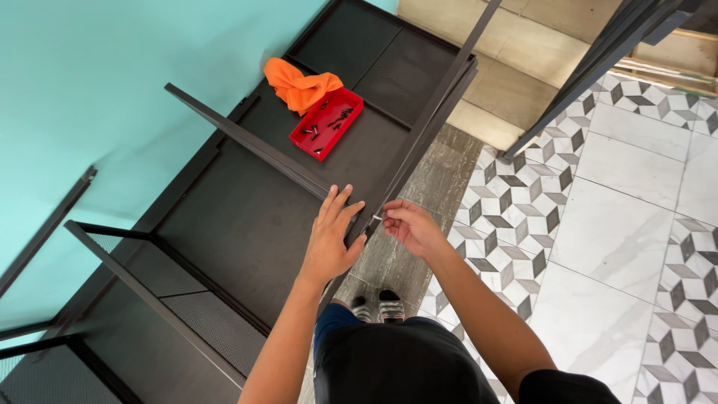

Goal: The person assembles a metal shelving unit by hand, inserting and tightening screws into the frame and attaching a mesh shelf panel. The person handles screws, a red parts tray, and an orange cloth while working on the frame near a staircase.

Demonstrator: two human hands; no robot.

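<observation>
At frame centre, the left hand (331, 243) is pressing open-palmed on the dark metal rack (247, 224) while the right hand (410, 227) is pinching a small screw (376, 218) squarely at its rail.

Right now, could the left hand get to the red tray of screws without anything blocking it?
Probably yes. The left hand rests on the dark frame rail, and the red tray lies farther along on the open dark panel, uncovered. Only the orange cloth touches its far end.

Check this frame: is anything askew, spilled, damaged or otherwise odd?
Nothing looks damaged or spilled. The dark screws stay inside the red tray on the metal rack, a crumpled orange cloth overlapping its far end. The left hand steadies the frame; the right hand pinches a small fastener.
</observation>
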